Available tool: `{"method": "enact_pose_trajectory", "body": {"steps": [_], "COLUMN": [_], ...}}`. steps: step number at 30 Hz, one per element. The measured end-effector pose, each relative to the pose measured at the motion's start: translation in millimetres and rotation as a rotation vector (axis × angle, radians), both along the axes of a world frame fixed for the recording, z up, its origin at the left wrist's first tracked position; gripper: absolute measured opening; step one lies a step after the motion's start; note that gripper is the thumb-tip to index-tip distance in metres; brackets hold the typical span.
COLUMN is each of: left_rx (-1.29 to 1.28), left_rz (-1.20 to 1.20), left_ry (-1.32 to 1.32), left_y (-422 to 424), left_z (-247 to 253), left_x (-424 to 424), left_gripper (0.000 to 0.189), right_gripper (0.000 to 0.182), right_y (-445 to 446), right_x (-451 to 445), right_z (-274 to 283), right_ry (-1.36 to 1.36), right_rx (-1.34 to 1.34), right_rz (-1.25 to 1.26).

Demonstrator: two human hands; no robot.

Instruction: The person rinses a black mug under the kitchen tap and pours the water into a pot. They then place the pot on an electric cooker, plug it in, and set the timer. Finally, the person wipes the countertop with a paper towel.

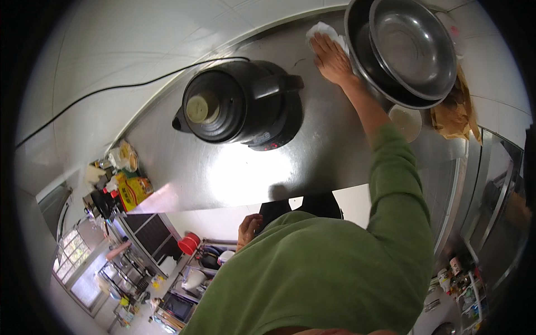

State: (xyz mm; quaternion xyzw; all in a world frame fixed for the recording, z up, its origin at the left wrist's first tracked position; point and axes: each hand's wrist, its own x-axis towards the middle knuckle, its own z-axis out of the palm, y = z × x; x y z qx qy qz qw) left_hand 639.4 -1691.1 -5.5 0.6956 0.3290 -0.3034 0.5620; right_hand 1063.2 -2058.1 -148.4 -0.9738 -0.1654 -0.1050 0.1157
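My right hand (pixel 332 58) lies flat with its fingers over a white cloth (pixel 321 28), pressing it on the stainless steel counter (pixel 331 146) near the back wall. Just right of that hand stand two nested dark metal bowls (pixel 412 48), the smaller set inside the larger. My left hand (pixel 249 228) hangs low beside my body, its fingers loosely curled; whether it holds anything is hidden. A black electric kettle (pixel 222 104) sits left of the cloth, its handle to the right and its spout to the left. Red lights glow on its base (pixel 272 146).
A black cord (pixel 125 86) runs from behind the kettle across the left wall. At the counter's left end stand a yellow packet (pixel 135 191) and wrapped food (pixel 124 155). A round translucent lid or container (pixel 405 121) and a brown paper bag (pixel 454 115) lie by the bowls.
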Motion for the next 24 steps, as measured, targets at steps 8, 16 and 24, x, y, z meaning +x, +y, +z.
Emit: {"method": "enact_pose_trajectory", "body": {"steps": [8,16,24], "left_rx": [-0.081,-0.162,-0.232], "left_rz": [-0.02,-0.163,-0.151], "left_ry": [0.001,-0.04,-0.06], "left_y": [0.9,26.5,118.5], "left_z": [-11.4,-32.1,-44.9], "left_x": [5.4,14.2,-13.0], "left_gripper": [0.03,0.026,0.025], "right_gripper": [0.05,0.062,0.062], "right_y": [44.2,181.6,112.2], "right_x": [-182.4,-325.1,-323.6], "right_z": [11.1,20.1,7.6], "right_ry": [0.173,0.419,0.251], "right_rx": [0.216,0.358,0.137], "right_rz": [0.297,0.369,-0.292]}}
